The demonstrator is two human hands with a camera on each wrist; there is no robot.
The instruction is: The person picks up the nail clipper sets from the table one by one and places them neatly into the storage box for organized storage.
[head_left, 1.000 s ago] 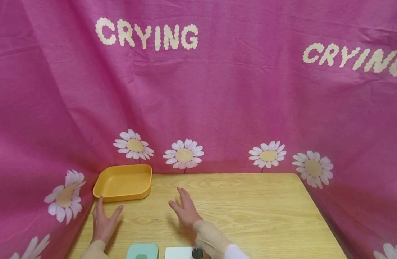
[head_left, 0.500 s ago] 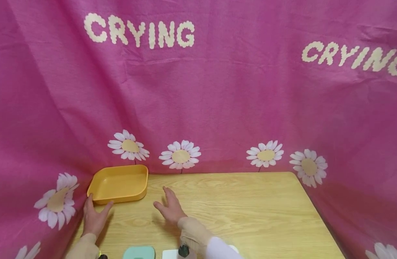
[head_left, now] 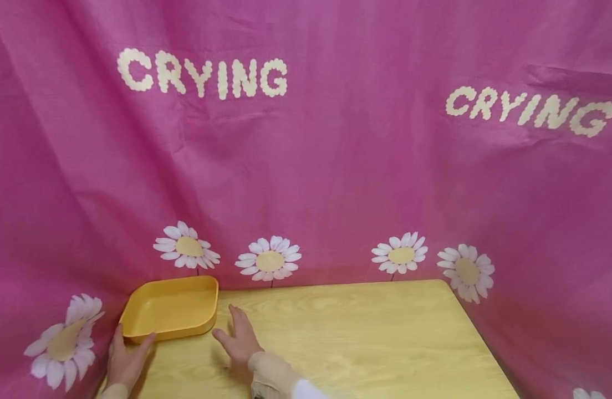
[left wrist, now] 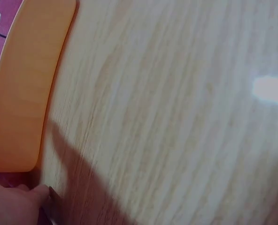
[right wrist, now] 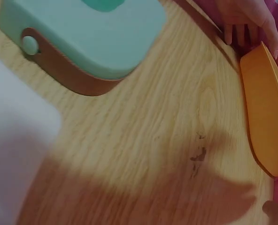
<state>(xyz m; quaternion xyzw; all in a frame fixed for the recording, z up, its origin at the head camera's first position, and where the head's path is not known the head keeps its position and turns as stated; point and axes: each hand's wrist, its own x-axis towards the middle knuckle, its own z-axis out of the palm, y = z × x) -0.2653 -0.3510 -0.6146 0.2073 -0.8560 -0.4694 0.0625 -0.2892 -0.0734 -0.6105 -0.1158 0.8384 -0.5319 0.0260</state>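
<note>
Where left hand [head_left: 126,359] reaches, yellow tray [head_left: 178,309] just ahead, right hand [head_left: 241,343] apart

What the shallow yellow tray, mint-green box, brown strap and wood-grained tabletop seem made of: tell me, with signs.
Shallow yellow rectangular tray: probably plastic, satin; smooth, evenly coloured walls.
Rounded mint-green box: likely matte plastic; even colour, soft shading.
Curved brown strap: perhaps leather-like or plastic, matte; smooth bend, otherwise unclear.
Pale wood-grained tabletop: wood or laminate, smooth; grain lines show.
</note>
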